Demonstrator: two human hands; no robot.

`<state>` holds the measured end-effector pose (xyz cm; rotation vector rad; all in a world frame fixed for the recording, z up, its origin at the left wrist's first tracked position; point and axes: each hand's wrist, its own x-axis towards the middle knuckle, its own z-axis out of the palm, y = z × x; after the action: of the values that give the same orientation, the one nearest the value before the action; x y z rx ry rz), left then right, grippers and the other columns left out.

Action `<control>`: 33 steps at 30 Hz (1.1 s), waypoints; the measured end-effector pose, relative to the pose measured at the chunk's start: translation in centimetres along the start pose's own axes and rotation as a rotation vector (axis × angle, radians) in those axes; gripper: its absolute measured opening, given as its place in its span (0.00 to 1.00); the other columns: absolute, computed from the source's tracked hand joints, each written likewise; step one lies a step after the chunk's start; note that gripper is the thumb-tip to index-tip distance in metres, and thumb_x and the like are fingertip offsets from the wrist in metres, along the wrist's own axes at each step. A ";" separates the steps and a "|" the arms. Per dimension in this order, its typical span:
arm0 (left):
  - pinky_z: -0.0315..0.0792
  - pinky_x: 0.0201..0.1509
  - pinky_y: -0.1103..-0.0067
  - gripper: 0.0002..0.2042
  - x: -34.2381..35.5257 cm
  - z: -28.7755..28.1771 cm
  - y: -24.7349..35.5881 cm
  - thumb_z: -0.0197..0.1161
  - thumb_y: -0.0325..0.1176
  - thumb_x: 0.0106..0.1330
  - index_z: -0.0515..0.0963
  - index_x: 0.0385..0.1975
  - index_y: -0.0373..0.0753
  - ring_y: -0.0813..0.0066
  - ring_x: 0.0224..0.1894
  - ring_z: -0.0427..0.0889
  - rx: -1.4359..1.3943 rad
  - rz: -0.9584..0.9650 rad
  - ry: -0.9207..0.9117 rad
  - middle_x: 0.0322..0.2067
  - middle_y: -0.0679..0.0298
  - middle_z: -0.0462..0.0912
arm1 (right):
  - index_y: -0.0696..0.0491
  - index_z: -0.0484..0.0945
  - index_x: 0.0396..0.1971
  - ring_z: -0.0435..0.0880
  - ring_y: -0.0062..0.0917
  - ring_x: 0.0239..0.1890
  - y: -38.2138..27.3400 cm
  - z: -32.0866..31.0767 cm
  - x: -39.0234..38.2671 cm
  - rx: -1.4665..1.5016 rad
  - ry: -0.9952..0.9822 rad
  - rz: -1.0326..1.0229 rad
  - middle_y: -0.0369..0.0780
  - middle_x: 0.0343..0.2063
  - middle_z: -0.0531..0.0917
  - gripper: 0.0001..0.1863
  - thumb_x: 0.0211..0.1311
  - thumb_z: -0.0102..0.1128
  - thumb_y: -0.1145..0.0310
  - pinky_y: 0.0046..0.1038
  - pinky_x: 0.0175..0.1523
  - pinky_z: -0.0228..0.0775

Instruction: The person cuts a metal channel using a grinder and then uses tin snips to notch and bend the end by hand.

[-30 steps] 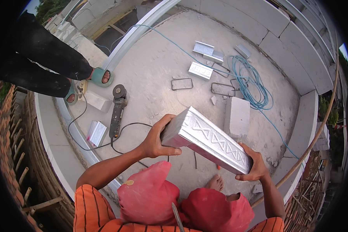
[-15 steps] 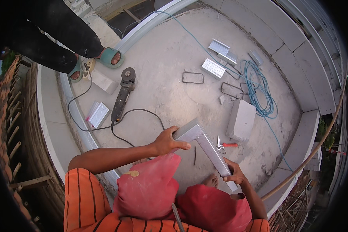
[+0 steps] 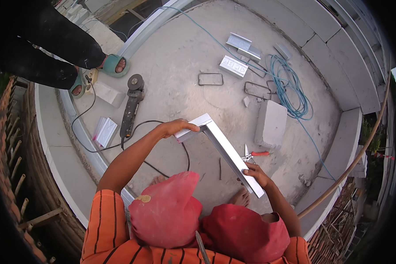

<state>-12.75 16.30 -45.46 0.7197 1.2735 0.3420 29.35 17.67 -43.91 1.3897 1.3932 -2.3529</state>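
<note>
Between my hands is an L-shaped silver metal channel (image 3: 226, 147), held up off the floor above my knees. My left hand (image 3: 178, 127) is closed around its short arm near the corner. Lower down, my right hand (image 3: 256, 174) grips the end of the long arm, thumb on the top face. Just beyond the right hand lie red-handled tin snips (image 3: 255, 155), their blades apart. An angle grinder (image 3: 132, 105) with a black cord rests on the floor to the left.
Cut channel pieces (image 3: 233, 66) lie at the far right, beside coiled blue cable (image 3: 290, 90) and bent wire rectangles (image 3: 210, 79). A pale block (image 3: 271, 124) stands right of me. Another person's sandalled foot (image 3: 115, 66) is at the upper left. Low block walls (image 3: 330, 61) border the floor.
The metal channel has risen away from my knees and turned, so its corner points farther up. Both hands moved with it, still holding on. My view has shifted slightly.
</note>
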 end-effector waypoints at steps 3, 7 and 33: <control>0.70 0.55 0.67 0.50 0.5 -3.5 0.9 0.67 0.66 0.50 0.64 0.69 0.36 0.55 0.59 0.74 0.141 -0.099 -0.020 0.61 0.47 0.71 | 0.55 0.69 0.66 0.80 0.26 0.50 -1.1 1.6 1.8 0.088 -0.023 0.048 0.41 0.45 0.82 0.37 0.60 0.63 0.50 0.29 0.56 0.70; 0.64 0.64 0.70 0.44 0.6 -4.5 1.5 0.65 0.61 0.58 0.64 0.66 0.31 0.60 0.62 0.71 0.215 -0.107 0.036 0.60 0.48 0.72 | 0.52 0.68 0.67 0.76 0.29 0.57 -2.8 2.4 2.3 -0.089 0.065 -0.040 0.44 0.55 0.79 0.37 0.62 0.61 0.49 0.28 0.63 0.63; 0.62 0.68 0.60 0.46 2.2 1.2 -2.0 0.64 0.63 0.55 0.61 0.68 0.37 0.47 0.67 0.67 0.249 0.211 0.299 0.61 0.42 0.70 | 0.58 0.64 0.68 0.71 0.38 0.65 2.0 3.9 1.9 -0.304 0.263 -0.263 0.54 0.61 0.73 0.39 0.65 0.60 0.49 0.33 0.68 0.60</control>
<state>-11.33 15.75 -48.27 1.0480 1.5434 0.4811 26.56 14.36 -45.90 1.5468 2.0189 -2.0245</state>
